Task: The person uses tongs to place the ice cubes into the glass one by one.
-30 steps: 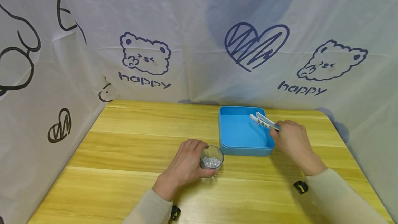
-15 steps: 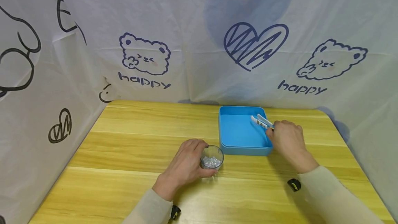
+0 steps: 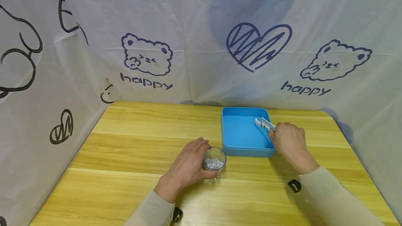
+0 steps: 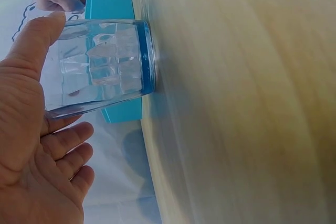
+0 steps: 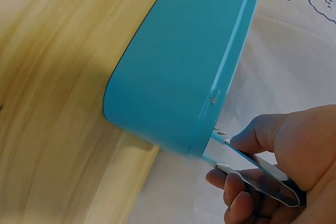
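Observation:
My left hand (image 3: 188, 163) holds a small clear glass cup (image 3: 217, 152) standing on the table, thumb in front and fingers behind its rim. Several clear, ice-like pieces (image 3: 214, 164) lie in the cup; the left wrist view shows them stacked above its thick base (image 4: 146, 59). With thumb and fingers, my right hand (image 3: 290, 142) grips a pair of small tongs (image 3: 265, 124), whose white tips stand slightly apart over the right part of a blue square box (image 3: 249, 151). In the right wrist view, the bent metal tongs (image 5: 262, 165) pass behind the box wall (image 5: 157, 72), which hides their tips.
The wood-grain table (image 3: 141, 125) spreads left of and in front of the box. A white cloth (image 3: 194, 37) printed with bears and hearts hangs behind it and along both sides. The blue box stands just beyond the cup, to its right.
My right hand has moved slightly left with the tongs, whose tips sit a little lower. A small clear piece seen at the tips a second ago no longer shows there. My left hand stays put.

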Available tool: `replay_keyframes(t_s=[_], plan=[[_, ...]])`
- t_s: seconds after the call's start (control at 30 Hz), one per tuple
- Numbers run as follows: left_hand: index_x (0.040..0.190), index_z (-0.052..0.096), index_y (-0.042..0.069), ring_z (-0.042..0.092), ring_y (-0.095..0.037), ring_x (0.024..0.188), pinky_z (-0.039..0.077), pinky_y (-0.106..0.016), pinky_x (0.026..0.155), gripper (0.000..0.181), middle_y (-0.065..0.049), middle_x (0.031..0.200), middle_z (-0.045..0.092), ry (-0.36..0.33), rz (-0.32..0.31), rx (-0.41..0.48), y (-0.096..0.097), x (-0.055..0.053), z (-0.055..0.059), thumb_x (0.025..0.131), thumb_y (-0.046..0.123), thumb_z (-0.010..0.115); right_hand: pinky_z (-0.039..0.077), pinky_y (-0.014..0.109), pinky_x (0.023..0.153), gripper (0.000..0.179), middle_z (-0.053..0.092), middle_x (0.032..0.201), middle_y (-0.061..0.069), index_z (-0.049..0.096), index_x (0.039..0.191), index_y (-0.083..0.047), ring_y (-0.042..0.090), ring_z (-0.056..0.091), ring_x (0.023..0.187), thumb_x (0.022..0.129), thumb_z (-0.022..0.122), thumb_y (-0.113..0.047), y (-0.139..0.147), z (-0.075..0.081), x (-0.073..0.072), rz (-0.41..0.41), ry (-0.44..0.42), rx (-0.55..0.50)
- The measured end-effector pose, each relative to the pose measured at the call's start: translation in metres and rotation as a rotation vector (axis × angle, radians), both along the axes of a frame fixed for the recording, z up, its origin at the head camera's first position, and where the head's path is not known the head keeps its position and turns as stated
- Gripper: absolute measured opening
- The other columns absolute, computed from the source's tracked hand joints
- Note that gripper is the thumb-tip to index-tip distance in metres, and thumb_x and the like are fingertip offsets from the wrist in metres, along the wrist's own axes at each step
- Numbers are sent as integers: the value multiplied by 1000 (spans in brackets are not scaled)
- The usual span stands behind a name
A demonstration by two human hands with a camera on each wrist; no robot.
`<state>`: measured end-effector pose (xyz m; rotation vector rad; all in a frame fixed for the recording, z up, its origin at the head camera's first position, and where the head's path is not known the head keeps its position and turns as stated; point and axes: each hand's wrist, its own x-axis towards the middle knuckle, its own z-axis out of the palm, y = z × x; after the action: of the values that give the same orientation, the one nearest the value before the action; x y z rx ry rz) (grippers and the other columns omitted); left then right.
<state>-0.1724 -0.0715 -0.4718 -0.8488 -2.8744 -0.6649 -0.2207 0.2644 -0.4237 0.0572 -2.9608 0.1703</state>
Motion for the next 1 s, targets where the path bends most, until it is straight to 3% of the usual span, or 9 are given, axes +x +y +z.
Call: replay_keyframes(t_s=[0.33, 1.0], plan=[[145, 58, 4, 30, -33, 159, 23, -48, 129, 90, -17, 164, 45, -19, 2, -24, 0, 0, 1, 82, 63, 84, 42, 44, 59, 41, 48, 63, 10, 52, 65, -6, 29, 50, 58, 101, 62, -23, -2, -3, -1, -18, -62, 6], [146, 57, 4, 30, -32, 159, 21, -47, 130, 91, -15, 161, 49, -1, -1, -30, 0, 1, 0, 82, 63, 83, 38, 39, 58, 38, 48, 64, 8, 52, 67, -8, 27, 50, 59, 101, 59, -23, 0, -4, 2, -16, -112, -70]])
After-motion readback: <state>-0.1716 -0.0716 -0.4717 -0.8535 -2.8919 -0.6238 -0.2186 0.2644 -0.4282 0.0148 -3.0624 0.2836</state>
